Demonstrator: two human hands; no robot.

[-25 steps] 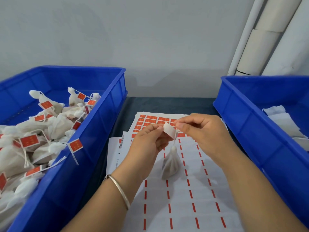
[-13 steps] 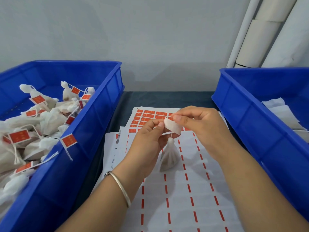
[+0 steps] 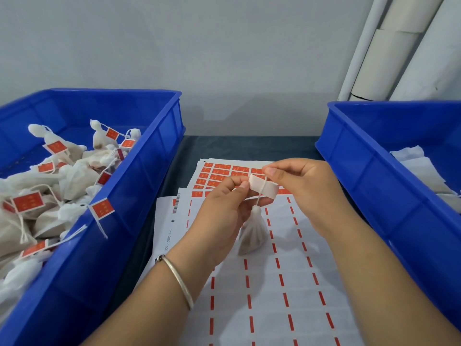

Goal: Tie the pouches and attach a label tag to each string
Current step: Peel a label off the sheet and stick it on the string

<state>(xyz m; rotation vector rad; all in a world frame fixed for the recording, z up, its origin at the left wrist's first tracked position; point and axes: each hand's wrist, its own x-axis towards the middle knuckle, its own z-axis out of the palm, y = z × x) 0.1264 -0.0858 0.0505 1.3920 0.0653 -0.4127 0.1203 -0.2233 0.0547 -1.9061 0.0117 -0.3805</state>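
Dark table against a pale grey wall carries 2 blue plastic bins and white label sheets with red dashes. Above the sheets, the left hand pinches one end of a white rectangular label tag, its grip narrow on the tag. The right hand pinches the thin white string crossing the tag. A small white fabric pouch hangs from that string. The left bin holds tied pouches with red tags; the right bin holds white pouches.
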